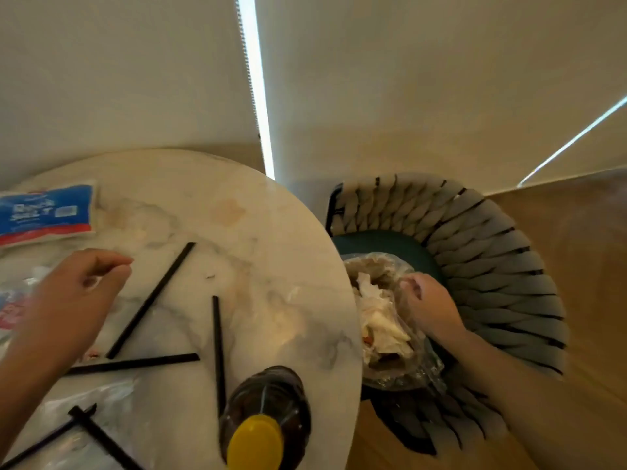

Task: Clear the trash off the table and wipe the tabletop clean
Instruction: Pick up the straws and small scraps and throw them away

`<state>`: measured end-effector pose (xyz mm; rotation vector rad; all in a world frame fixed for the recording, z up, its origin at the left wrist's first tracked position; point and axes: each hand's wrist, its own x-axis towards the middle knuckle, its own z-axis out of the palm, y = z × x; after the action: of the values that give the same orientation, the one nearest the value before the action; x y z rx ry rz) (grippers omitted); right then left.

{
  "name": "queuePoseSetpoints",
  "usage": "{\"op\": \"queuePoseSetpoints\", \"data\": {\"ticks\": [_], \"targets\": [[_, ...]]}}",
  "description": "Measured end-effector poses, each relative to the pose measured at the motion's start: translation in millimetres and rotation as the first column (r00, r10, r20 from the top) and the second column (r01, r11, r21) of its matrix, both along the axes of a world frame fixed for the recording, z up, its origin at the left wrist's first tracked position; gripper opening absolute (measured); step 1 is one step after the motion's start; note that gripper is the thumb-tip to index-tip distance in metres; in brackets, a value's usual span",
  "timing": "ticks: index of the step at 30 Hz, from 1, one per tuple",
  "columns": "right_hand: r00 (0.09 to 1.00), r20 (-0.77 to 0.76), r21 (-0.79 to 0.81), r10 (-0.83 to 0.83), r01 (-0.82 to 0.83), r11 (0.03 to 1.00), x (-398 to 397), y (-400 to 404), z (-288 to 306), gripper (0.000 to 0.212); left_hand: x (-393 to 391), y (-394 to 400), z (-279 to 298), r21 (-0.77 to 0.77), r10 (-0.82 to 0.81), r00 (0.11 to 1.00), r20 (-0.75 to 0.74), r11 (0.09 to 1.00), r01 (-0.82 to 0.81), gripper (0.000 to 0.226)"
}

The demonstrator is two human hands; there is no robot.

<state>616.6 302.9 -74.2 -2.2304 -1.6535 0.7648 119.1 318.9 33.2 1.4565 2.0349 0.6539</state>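
We saw our left hand (73, 293) above the round marble table (278, 232), its fingers curled together with nothing visible between them. Beyond this grip lay a blue and white packet (44, 212). Just right of it, several black straws (151, 300) lay scattered on the table, and nearer to us stood a dark bottle (268, 401) with a yellow cap (254, 442). Further right, past the table edge, our right hand (431, 307) pinched the rim of a clear trash bag (383, 320) full of crumpled paper. Under and behind that grip stood a woven chair (481, 252).
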Motion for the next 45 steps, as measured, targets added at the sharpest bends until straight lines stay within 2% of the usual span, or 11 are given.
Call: {"op": "queuePoseSetpoints", "data": {"ticks": [3, 6, 8, 10, 14, 16, 19, 23, 30, 39, 45], "targets": [[0.990, -0.100, 0.056, 0.098, -0.093, 0.994, -42.7, 21.4, 28.4, 0.018, 16.3, -7.6, 19.4, -0.008, -0.016, 0.999, -0.052, 1.000, 0.016, 0.008], [0.948, -0.093, 0.078, 0.305, -0.298, 0.951, -104.4, 49.8, 54.1, 0.016, 1.5, -6.1, -2.2, -0.213, -0.072, 0.974, -0.215, 0.977, 0.025, 0.011], [0.879, -0.051, 0.100, 0.475, -0.469, 0.878, -148.8, 63.5, 69.7, 0.016, 0.1, -6.6, -22.9, -0.317, -0.170, 0.935, -0.310, 0.946, 0.067, 0.019], [0.791, -0.013, 0.089, 0.612, -0.608, 0.789, -192.4, 70.1, 84.5, 0.014, 1.6, -4.6, -41.1, -0.294, -0.252, 0.874, -0.416, 0.946, 0.133, 0.026], [0.665, 0.096, -0.159, 0.741, -0.724, 0.671, -259.0, 72.4, 88.1, 0.030, 5.7, 11.0, -59.5, -0.256, -0.281, 0.769, -0.574, 0.954, 0.158, 0.027], [0.656, 0.061, -0.308, 0.752, -0.705, 0.639, -279.4, 70.7, 82.6, 0.041, 4.3, 16.1, -67.5, -0.265, -0.272, 0.762, -0.588, 0.955, 0.136, 0.025], [0.669, 0.055, -0.395, 0.741, -0.667, 0.631, -299.9, 68.4, 73.8, 0.049, 1.7, 15.5, -77.7, -0.239, -0.271, 0.775, -0.572, 0.958, 0.158, 0.021], [0.687, 0.105, -0.395, 0.719, -0.635, 0.664, -318.3, 67.6, 66.1, 0.045, -3.2, 11.5, -77.6, -0.100, -0.183, 0.848, -0.498, 0.983, 0.154, 0.019], [0.729, 0.118, -0.375, 0.674, -0.596, 0.710, -330.6, 71.6, 56.0, 0.030, -13.7, 20.2, -54.9, -0.011, -0.011, 0.967, -0.254, 1.000, 0.008, 0.010], [0.786, 0.058, -0.363, 0.616, -0.558, 0.746, -337.5, 73.9, 53.8, 0.033, -30.6, 85.1, -63.6, -0.090, -0.047, 0.920, -0.389, 0.996, 0.013, 0.030], [0.901, -0.200, -0.320, 0.385, -0.432, 0.843, -329.8, 93.3, 64.5, 0.029, -30.0, 113.9, -80.5, -0.136, -0.083, 0.917, -0.389, 0.990, 0.032, 0.022]]}}
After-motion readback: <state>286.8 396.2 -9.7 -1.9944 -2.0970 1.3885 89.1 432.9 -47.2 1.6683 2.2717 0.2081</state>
